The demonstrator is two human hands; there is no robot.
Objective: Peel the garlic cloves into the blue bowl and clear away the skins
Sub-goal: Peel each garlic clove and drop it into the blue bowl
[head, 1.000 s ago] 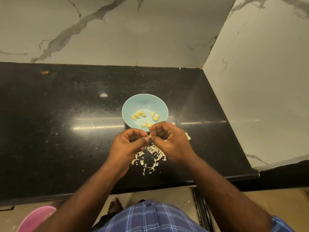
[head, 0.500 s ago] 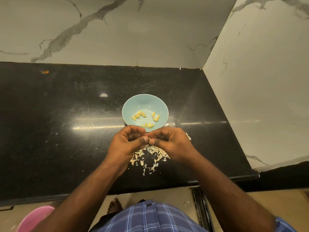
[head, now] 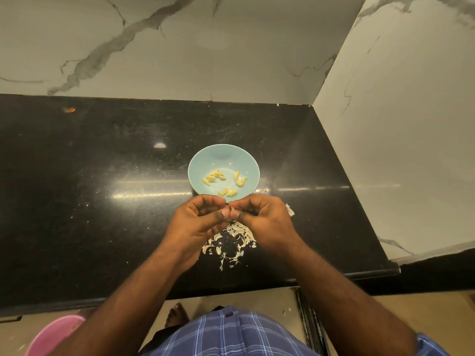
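Head view: pale papery garlic skins [head: 232, 241] scattered on black polished stone counter [head: 90, 201] beneath curled fingers [head: 213, 201]. Left hand [head: 198, 224] and right hand [head: 264, 222] pinching small garlic clove [head: 229, 208]. Beyond fingertips, round light-blue ceramic bowl [head: 241, 156] holding yellow peeled cloves [head: 223, 181].

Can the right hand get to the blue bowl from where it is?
Probably yes. The right hand sits just at the near rim of the blue bowl, nothing between them, though its fingers pinch a garlic clove with the left hand.
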